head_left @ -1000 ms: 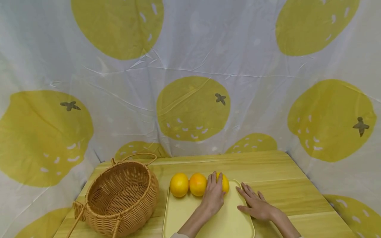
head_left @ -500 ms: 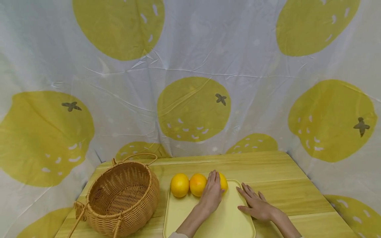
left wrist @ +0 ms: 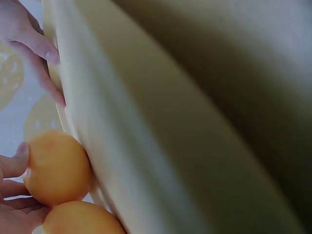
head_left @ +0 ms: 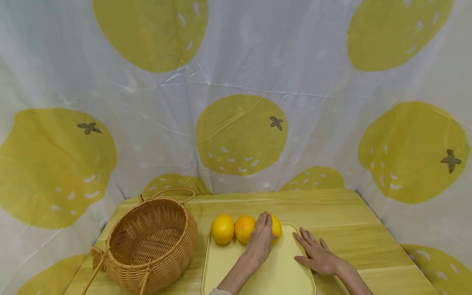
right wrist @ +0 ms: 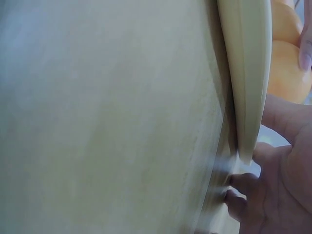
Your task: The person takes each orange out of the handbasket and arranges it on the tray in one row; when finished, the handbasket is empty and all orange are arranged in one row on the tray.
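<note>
Three oranges stand in a row along the far part of a pale yellow tray (head_left: pixel 276 278): a left orange (head_left: pixel 222 229), a middle orange (head_left: pixel 245 228) and a right orange (head_left: pixel 276 229). My left hand (head_left: pixel 259 241) holds the right orange, partly hiding it. In the left wrist view, its thumb touches that orange (left wrist: pixel 58 168), while the fingers pass out of sight behind it. My right hand (head_left: pixel 318 254) lies with spread, fairly straight fingers at the tray's right rim. The right wrist view has its fingers and palm (right wrist: pixel 278 185) beside the tray rim (right wrist: pixel 251 78).
A round wicker basket (head_left: pixel 173 254) with thin handles stands left of the tray, its visible inside bare. Wood-patterned boards cover the table (head_left: pixel 354 221). Behind and at both sides hangs a white curtain (head_left: pixel 236 53) with yellow fruit prints.
The left hand's fingers have drawn together and shifted slightly left, and the right orange has moved a little left with them. The right hand stays at the tray's rim.
</note>
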Demonstrator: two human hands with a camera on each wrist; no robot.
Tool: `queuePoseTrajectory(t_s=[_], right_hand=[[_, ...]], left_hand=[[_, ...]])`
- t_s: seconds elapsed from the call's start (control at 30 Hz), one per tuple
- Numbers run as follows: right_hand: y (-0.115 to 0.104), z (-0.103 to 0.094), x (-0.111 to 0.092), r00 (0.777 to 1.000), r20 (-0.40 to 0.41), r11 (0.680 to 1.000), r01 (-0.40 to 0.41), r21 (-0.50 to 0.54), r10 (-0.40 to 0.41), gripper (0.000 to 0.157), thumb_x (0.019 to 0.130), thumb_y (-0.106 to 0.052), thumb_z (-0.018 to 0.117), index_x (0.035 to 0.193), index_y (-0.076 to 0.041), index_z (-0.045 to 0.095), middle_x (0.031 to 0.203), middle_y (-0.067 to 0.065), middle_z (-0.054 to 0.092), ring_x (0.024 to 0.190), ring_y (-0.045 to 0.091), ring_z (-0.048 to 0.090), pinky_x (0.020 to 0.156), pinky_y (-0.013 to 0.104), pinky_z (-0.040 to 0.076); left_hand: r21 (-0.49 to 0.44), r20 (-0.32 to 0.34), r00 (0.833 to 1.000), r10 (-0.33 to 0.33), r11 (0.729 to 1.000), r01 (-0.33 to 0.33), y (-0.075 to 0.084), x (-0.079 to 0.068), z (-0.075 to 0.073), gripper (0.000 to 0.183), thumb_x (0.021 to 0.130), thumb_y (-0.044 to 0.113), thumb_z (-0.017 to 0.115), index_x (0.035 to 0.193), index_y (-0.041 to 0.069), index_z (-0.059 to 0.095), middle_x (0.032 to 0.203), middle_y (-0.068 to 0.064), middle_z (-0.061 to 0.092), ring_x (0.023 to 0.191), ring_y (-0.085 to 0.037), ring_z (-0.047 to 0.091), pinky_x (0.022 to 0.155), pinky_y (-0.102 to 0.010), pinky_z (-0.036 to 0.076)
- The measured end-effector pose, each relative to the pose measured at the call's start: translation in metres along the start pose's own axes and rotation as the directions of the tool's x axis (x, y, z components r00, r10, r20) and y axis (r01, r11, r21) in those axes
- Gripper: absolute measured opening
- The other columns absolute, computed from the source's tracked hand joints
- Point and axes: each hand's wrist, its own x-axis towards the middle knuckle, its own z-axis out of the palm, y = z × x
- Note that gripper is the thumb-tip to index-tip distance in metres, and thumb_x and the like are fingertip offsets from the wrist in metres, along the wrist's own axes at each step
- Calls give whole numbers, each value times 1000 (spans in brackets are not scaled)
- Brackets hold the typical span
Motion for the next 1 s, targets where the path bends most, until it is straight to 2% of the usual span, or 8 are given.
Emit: queuePoseTrajectory(t_s=[0.13,0.17,0.23,0.4,0.63,0.87,1.0], right_hand=[[7,3,1,1000,-15,1000,-7,1,7,78,106,-42,55,165,-6,20,170,30,-4,159,39,-15,109,84,-13],[7,3,1,1000,-13,1000,-7,-5,7,77,107,-42,54,166,-7,19,170,30,-4,159,38,-15,109,84,-13],[7,2,1,1000,-15,1000,-7,6,7,78,106,-42,55,166,-7,20,170,30,-4,159,38,-15,109,84,-13],[4,0,2,1000,-19,1000,10,19,-9,78,106,-42,56,164,-3,22,169,32,-3,154,57,-7,107,85,-14],[14,6,4,999,-23,999,-23,-46,22,77,106,-45,55,165,-9,22,171,30,-1,157,50,-4,112,83,-7],[-1,-1,-1,1000,-3,1000,-3,26,3,77,106,-39,56,163,0,22,169,34,-3,153,58,-8,107,85,-15],[1,-1,1,1000,-3,1000,20,15,-20,75,107,-37,55,164,-1,21,168,36,-4,153,58,-10,105,86,-17]], left_hand=[[11,9,1000,-1,1000,1,0,0,0,66,90,15,78,143,-14,52,150,-27,53,140,-37,53,109,-43,51],[9,14,1000,-6,1000,6,0,0,0,66,90,15,78,143,-14,52,151,-27,53,140,-37,53,110,-43,51],[1,19,1000,-14,1000,14,0,1,0,67,90,15,78,143,-14,51,151,-27,52,141,-37,53,111,-43,50],[-35,20,999,-25,999,26,-1,2,-1,67,90,14,78,144,-15,50,152,-28,51,142,-38,51,113,-45,48],[-7,31,999,-9,1000,10,-1,-1,0,68,90,15,78,145,-14,50,152,-28,51,142,-37,52,112,-44,49],[-2,49,999,-6,1000,6,0,0,-1,66,93,14,75,146,-14,48,154,-28,49,144,-38,49,112,-43,49],[5,64,998,-6,1000,6,0,1,-2,67,94,14,74,147,-15,46,155,-29,47,145,-39,48,112,-44,49]])
